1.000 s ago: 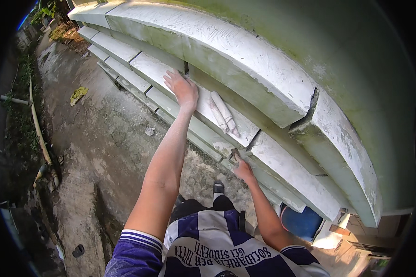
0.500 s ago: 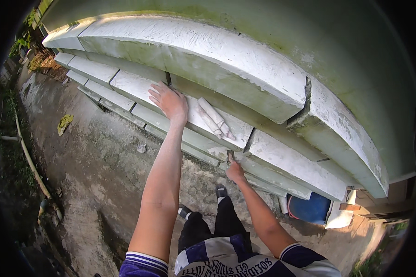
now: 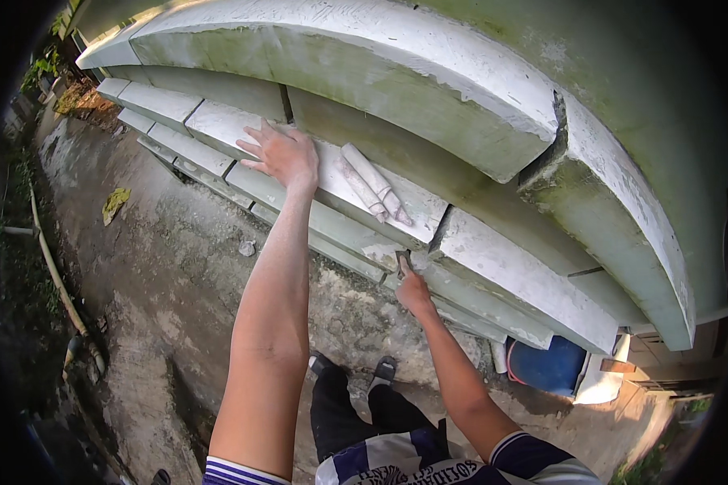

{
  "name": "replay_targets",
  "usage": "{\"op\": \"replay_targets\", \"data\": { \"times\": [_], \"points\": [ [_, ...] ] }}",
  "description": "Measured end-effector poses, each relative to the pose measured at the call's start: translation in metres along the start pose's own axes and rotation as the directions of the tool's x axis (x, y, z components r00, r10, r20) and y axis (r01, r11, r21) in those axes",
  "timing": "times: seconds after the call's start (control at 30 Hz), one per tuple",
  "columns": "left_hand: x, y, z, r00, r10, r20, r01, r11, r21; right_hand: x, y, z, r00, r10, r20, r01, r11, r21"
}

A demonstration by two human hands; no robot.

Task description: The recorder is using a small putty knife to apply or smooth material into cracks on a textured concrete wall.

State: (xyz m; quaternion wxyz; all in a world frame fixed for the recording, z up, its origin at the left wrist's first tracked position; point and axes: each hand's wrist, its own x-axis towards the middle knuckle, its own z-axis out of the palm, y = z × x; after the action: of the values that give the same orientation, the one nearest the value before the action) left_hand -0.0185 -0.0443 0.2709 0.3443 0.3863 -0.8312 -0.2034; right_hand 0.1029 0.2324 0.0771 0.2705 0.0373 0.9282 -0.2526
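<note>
Ledges: From my remote head view I see a curved upper ledge (image 3: 364, 66) jutting over a whitened middle ledge (image 3: 218, 120), with a pale green lower ledge (image 3: 485, 305) beneath.
In the way: Chalky white rolls (image 3: 374, 183) lie side by side on the middle ledge, just right of the left hand (image 3: 285, 158).
Ground: I spot a yellowish scrap (image 3: 115, 206) on the pavement at left; a blue container (image 3: 546, 364) sits at right, past the rolls.
Left arm: Stretched far forward, the hand lies on the middle ledge, fingers spread and gripping nothing.
Right arm: Reaching up and leftward, the right hand (image 3: 415, 289) grasps a small dark piece (image 3: 403, 260) in its fingers, at the lower ledge.
</note>
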Motion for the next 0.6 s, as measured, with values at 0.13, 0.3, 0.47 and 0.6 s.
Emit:
{"op": "replay_targets", "data": {
  "times": [0.13,0.3,0.47,0.6],
  "points": [
    [-0.001,0.0,0.001,0.994,-0.107,0.034,0.112,0.979,-0.172,0.0,0.003,0.003,0.997,-0.025,-0.078,0.029,0.998,0.047],
    [0.0,-0.003,0.008,0.993,-0.079,0.083,0.088,0.99,-0.113,0.004,0.006,-0.011,0.999,-0.016,0.047,0.008,0.987,0.158],
    [0.006,-0.005,0.014,0.993,-0.067,0.093,0.074,0.995,-0.073,0.008,-0.008,-0.016,0.997,-0.049,-0.066,0.049,0.999,-0.006],
    [0.009,-0.011,0.011,0.995,-0.061,0.075,0.064,0.997,-0.038,-0.002,0.003,-0.003,0.997,-0.005,0.071,-0.004,0.993,0.117]
  ]
}}
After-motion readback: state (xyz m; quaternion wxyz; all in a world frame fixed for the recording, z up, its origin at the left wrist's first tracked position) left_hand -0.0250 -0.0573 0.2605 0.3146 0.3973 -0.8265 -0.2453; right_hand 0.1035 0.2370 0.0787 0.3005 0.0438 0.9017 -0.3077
